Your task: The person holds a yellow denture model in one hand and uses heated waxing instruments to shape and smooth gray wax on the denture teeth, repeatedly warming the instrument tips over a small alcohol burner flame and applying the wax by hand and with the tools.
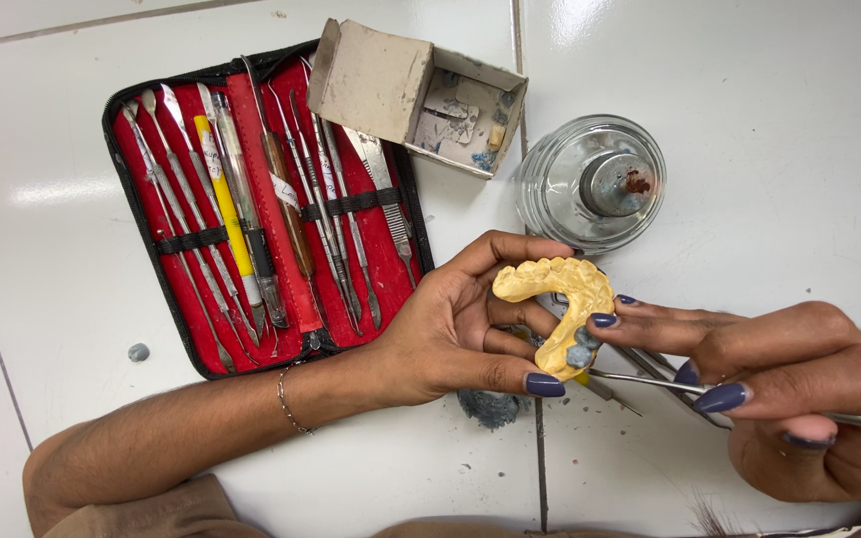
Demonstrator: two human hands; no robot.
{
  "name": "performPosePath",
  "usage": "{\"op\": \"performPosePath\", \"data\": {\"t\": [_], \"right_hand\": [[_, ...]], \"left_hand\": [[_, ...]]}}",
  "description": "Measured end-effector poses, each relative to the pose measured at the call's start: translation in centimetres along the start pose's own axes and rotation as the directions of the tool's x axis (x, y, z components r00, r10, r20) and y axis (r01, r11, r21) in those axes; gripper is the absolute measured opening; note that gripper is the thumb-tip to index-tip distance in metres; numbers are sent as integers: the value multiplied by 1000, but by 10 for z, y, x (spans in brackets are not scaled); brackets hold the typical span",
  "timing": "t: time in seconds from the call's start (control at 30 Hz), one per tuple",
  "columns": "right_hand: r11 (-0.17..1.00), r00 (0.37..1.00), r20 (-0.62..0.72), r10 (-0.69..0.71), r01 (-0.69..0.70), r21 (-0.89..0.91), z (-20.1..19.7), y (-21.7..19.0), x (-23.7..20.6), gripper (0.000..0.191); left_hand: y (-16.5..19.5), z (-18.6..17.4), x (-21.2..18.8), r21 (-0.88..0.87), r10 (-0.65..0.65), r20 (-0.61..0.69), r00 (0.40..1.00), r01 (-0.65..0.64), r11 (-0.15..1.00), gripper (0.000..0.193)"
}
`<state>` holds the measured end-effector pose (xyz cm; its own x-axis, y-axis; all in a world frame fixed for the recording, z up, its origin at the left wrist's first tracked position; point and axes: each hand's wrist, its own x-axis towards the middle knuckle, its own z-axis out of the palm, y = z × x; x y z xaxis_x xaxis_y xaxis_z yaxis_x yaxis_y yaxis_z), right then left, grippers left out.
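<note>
My left hand [455, 329] holds a yellow plaster dental cast [562, 291] between thumb and fingers, above the white table. A lump of grey-blue wax [580, 351] sticks to the cast's lower end. My right hand [784, 394] grips a thin metal instrument [650, 379] whose tip points at that wax. The right index finger rests on the cast's edge.
An open red instrument case [251, 199] with several metal tools lies at the left. A small open cardboard box [416, 95] sits behind it. A glass spirit lamp [592, 184] stands at the back right. Grey wax bits [490, 406] lie on the table [749, 80].
</note>
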<state>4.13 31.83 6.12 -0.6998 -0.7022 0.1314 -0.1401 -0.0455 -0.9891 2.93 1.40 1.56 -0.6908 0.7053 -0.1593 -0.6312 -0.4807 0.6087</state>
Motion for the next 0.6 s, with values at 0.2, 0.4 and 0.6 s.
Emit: {"op": "performPosePath", "data": {"t": [0.2, 0.4, 0.6], "right_hand": [[994, 998, 70, -12, 19, -106, -10, 0, 3, 29], [999, 1000, 12, -26, 26, -46, -3, -3, 5, 27], [1000, 995, -95, 10, -11, -12, -1, -4, 1, 30]], "left_hand": [[0, 0, 1, -4, -8, -1, 1000, 8, 1000, 84], [-1, -1, 2, 26, 4, -3, 1000, -3, 1000, 83], [-2, -1, 3, -15, 6, 5, 1000, -6, 1000, 85]]}}
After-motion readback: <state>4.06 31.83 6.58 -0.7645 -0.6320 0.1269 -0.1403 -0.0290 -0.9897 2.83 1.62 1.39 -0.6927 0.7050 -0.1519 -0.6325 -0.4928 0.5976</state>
